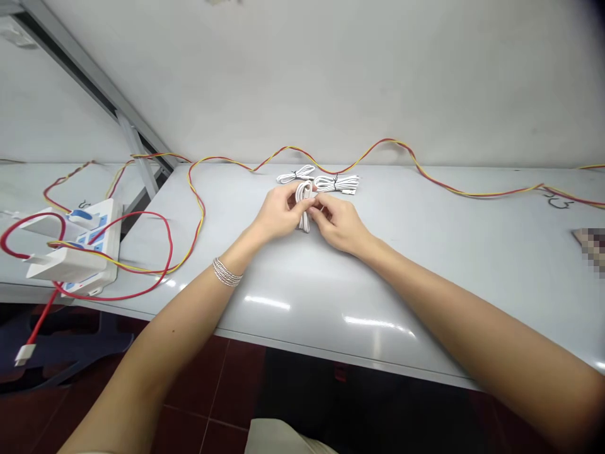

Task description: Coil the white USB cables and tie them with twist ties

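Cable coil (305,221), long axis running near to far, is pinched by our left hand (280,211), fingertips of our right hand (343,224) bunched at the coil's right.

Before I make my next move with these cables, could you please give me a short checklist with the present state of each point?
1. Coiled white cable held by the left hand: ok.
2. Right hand at the same coil, with a firm pinch: cannot tell; the fingers hide the contact.
3. Tie around the held coil: cannot tell, fingers cover its middle.
4. Dark ties on the left bundle and right bundle behind the hands: ok, both in place.
5. Red-and-yellow wire apart from both hands: ok.
6. Red cable fully on the table: not ok, its white connector hangs past the front edge.
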`<state>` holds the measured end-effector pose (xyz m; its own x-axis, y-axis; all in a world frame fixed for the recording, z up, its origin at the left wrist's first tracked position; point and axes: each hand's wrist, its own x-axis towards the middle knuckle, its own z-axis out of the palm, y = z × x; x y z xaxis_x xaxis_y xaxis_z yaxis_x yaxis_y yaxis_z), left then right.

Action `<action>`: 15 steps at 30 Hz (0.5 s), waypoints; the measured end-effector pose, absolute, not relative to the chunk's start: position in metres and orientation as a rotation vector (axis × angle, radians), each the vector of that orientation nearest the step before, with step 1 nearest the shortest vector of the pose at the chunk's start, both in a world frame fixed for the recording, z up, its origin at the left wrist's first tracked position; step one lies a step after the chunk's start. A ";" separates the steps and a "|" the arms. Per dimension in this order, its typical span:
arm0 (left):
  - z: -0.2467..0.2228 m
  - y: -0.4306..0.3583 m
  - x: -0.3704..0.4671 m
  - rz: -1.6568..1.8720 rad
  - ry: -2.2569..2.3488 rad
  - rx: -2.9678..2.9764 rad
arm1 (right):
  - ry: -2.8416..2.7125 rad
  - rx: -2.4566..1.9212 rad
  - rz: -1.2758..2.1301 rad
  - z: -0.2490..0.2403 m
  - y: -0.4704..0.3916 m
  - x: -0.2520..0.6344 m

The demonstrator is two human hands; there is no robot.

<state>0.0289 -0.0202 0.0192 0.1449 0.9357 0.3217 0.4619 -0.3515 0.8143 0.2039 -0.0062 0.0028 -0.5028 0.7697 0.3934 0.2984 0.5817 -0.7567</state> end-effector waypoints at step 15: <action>0.022 -0.021 0.033 1.153 1.204 1.535 | -1.966 -0.828 1.219 0.007 -0.003 0.205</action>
<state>0.0332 -0.0213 0.0224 0.1118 0.9812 0.1574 0.1995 -0.1773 0.9637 0.2053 -0.0034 0.0071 -0.5729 0.7925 0.2092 0.1650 0.3615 -0.9177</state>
